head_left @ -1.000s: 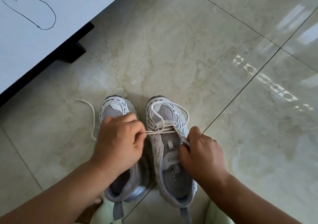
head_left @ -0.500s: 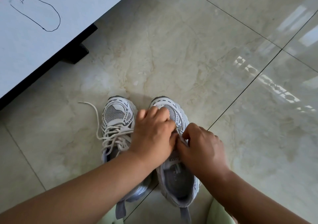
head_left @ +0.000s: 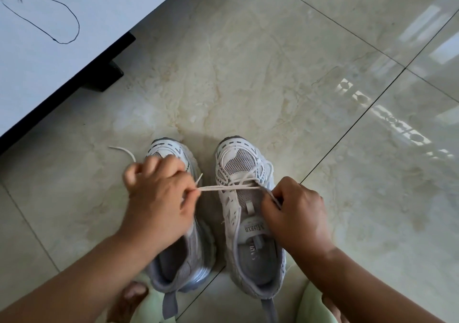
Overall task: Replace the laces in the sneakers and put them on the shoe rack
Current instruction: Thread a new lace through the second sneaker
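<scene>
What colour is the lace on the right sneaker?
Cream, off-white. The lace shows best in the head view, stretched across the right sneaker.

Single head-worn, wide-angle view, looking steeply down and forward from above the person's forearms. The camera sits close over a pair of sneakers [head_left: 216, 213] on the tiled floor [head_left: 273, 74]; a white cabinet [head_left: 74, 37] occupies the upper-left corner. No second view overlaps it.
</scene>
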Tool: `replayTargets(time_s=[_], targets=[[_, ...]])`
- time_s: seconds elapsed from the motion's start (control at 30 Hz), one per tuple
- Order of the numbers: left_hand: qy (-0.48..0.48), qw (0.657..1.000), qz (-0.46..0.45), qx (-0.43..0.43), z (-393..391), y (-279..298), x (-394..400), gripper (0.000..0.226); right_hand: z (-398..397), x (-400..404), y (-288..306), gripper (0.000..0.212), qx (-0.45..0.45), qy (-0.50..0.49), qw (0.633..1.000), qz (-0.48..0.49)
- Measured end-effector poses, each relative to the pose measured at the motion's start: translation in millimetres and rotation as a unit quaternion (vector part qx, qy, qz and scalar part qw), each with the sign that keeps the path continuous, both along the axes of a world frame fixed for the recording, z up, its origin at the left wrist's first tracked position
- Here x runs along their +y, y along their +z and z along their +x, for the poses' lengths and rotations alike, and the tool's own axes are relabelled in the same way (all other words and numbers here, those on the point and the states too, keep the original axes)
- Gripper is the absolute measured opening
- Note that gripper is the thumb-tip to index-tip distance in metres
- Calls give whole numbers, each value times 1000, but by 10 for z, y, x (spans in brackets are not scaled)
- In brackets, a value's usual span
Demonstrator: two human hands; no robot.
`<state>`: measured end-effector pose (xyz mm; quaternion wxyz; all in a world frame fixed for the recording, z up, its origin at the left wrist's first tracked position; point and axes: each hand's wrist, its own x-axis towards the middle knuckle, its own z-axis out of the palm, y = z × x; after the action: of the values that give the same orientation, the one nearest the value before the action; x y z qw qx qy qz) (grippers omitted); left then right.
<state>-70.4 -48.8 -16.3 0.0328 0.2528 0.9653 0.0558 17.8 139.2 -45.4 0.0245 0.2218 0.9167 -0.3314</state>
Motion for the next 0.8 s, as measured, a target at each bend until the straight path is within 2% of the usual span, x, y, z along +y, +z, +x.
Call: replayTargets(time_s=[0.07, 0.17, 0.23, 0.33, 0.43, 0.53, 0.67, 0.8], targets=[[34, 999, -26, -6, -16, 14, -166, 16, -2, 7, 19, 21, -11, -3, 1000, -14], [64, 998, -16, -2, -10, 80, -127, 17, -5, 6, 48, 20, -13, -3, 1000, -17], [44, 999, 19, 8, 30, 129, 53, 22, -10, -5, 56, 21, -11, -4, 1000, -19], [-37, 997, 68, 4, 99, 111, 386, 27, -12, -14, 44, 22, -9, 2, 1000, -10], [-98, 993, 60, -7, 142, 5, 661, 22, -8, -27, 18, 23, -3, 3, 1000, -5], [-117, 992, 27, -28, 74, -84, 751, 17, 1, -24, -8, 25, 12, 3, 1000, 2], [-122, 990, 21, -61, 26, -120, 734, 21, -5, -48, -15, 29, 20, 5, 1000, 15], [-95, 994, 14, -44, -65, -91, 580, 18, -25, -7, 24, 22, -20, -23, 999, -13]])
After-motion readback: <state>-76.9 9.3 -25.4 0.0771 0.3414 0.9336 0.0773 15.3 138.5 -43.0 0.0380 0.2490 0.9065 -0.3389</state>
